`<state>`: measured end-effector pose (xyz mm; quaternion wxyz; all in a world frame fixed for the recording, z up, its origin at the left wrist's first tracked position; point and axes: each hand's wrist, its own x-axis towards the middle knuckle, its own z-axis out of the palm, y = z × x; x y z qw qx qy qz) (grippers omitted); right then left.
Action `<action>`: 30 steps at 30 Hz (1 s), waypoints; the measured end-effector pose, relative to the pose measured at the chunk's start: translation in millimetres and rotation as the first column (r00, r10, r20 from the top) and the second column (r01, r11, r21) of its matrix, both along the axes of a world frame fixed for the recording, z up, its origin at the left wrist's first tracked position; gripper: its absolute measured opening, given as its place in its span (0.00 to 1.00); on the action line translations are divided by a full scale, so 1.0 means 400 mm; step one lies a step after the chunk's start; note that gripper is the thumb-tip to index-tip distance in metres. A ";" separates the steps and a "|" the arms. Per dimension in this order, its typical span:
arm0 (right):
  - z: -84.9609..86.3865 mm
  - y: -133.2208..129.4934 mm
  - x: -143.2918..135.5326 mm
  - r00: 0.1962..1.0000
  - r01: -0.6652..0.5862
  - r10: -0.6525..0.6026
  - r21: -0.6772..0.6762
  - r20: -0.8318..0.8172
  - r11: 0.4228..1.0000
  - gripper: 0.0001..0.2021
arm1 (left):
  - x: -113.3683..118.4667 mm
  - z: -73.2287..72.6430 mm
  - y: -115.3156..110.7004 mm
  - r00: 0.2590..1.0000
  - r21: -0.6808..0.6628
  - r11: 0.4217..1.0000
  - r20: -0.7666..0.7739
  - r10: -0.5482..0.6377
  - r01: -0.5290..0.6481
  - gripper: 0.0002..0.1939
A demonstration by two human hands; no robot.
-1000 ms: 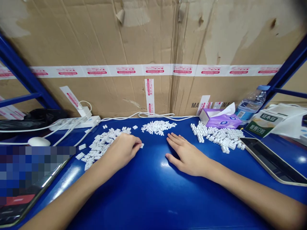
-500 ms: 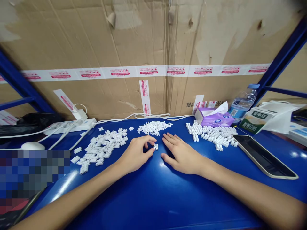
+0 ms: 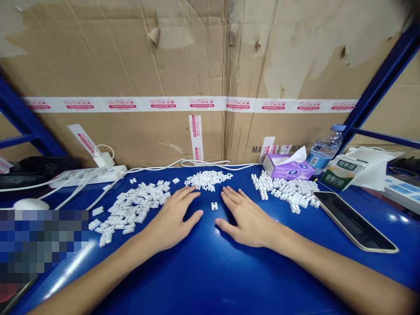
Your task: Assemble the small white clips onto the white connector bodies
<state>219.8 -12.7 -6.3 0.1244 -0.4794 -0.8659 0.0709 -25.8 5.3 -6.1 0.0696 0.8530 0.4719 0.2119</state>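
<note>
A small white plastic connector piece [image 3: 214, 206] lies on the blue table [image 3: 210, 280] between my hands, touched by neither. My left hand [image 3: 179, 218] rests to its left, fingers stretched and thumb apart, holding nothing. On the other side, my right hand [image 3: 246, 214] lies with fingers extended and thumb spread, also holding nothing. Beyond the fingertips is a heap of tiny white parts [image 3: 208, 180]. Left of my left hand spreads a pile of flat white plastic pieces [image 3: 134, 205]. Another pile of white pieces [image 3: 288, 190] sits beyond my right hand.
At the right are a purple tissue pack [image 3: 288, 166], a water bottle [image 3: 326, 148], a green-and-white carton [image 3: 344, 171] and a phone [image 3: 356, 221]. A power strip [image 3: 88, 175] with white cables stands at the back left. Cardboard [image 3: 147, 57] forms the back wall.
My left hand has let go of the small white piece and drawn back to the left, its fingers opening out. My right hand stays nearly in place. The camera view has shifted slightly.
</note>
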 end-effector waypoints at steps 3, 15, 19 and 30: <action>-0.005 -0.004 0.005 1.000 0.003 -0.003 0.001 -0.003 1.000 0.43 | 0.002 -0.005 -0.020 0.991 -0.037 0.999 -0.132 -0.029 0.024 0.29; 0.002 -0.005 0.004 1.000 0.009 -0.009 -0.017 -0.005 1.000 0.43 | 0.017 -0.013 -0.028 0.974 -0.006 0.998 -0.222 -0.055 0.055 0.29; 0.008 -0.003 0.015 1.000 -0.010 0.010 0.002 0.010 1.000 0.41 | 0.018 -0.016 -0.028 0.968 0.007 0.999 -0.247 -0.044 0.047 0.30; 0.045 0.132 -0.003 0.994 -0.036 0.050 0.144 -0.095 0.989 0.13 | 0.020 -0.016 -0.029 0.971 0.033 0.998 -0.236 -0.039 0.048 0.29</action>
